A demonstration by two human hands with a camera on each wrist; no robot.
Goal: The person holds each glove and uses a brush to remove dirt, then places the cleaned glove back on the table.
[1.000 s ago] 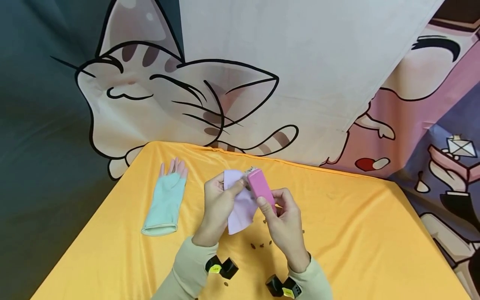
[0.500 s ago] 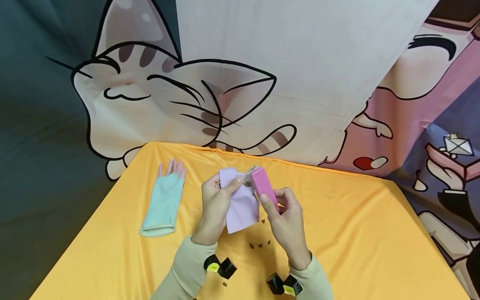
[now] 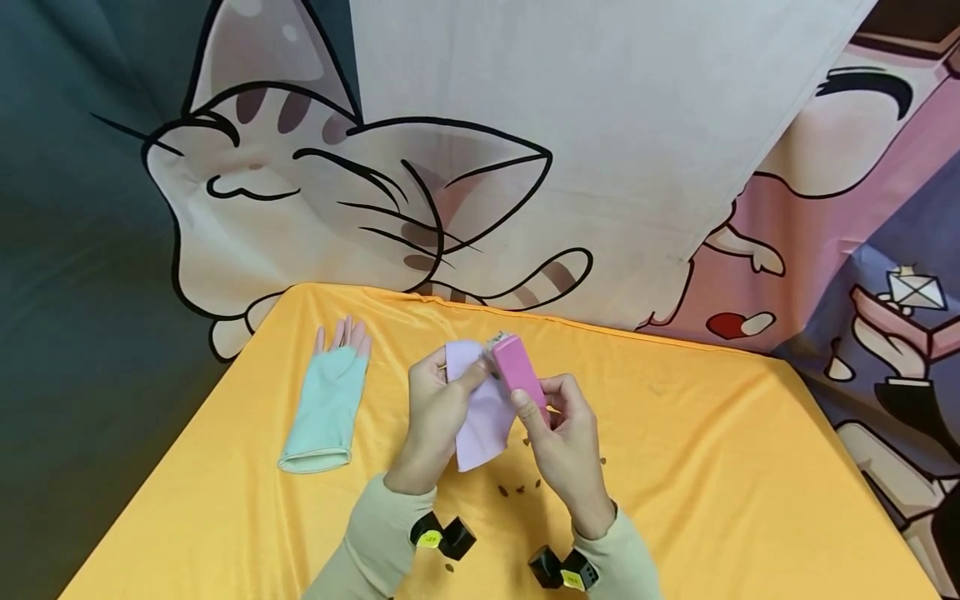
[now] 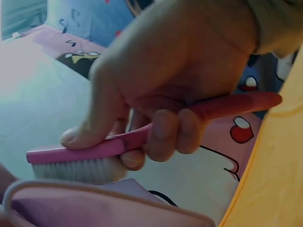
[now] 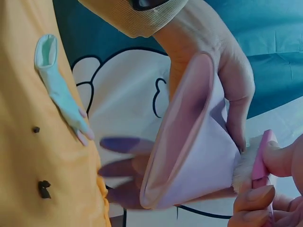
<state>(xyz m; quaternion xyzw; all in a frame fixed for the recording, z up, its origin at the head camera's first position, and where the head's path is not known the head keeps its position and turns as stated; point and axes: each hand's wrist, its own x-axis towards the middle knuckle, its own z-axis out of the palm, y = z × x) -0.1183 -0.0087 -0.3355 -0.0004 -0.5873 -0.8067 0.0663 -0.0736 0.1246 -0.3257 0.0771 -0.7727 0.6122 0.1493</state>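
My left hand (image 3: 437, 410) pinches a lilac rubber glove (image 3: 482, 427) above the table, with the thumb across its near side. In the right wrist view the glove's cuff (image 5: 202, 78) gapes toward the camera, and its darker fingers (image 5: 120, 169) stick out on the far side. My right hand (image 3: 572, 446) grips a pink brush (image 3: 517, 369), its thumb lying along the back of the head. White bristles (image 5: 245, 164) touch or nearly touch the glove beside the left thumb. The left wrist view shows the brush's handle (image 4: 236, 105) passing through the right hand's curled fingers.
A mint-green rubber glove (image 3: 324, 408) with pink fingertips lies flat on the yellow tablecloth (image 3: 697, 492), left of the hands. Several small dark brown bits (image 3: 503, 491) are scattered on the cloth below the hands. A cartoon-printed backdrop (image 3: 480, 208) hangs behind the table.
Half a second ago the brush was slightly farther right and the glove was turned more toward the head camera. Both are now back near their positions of one second ago.
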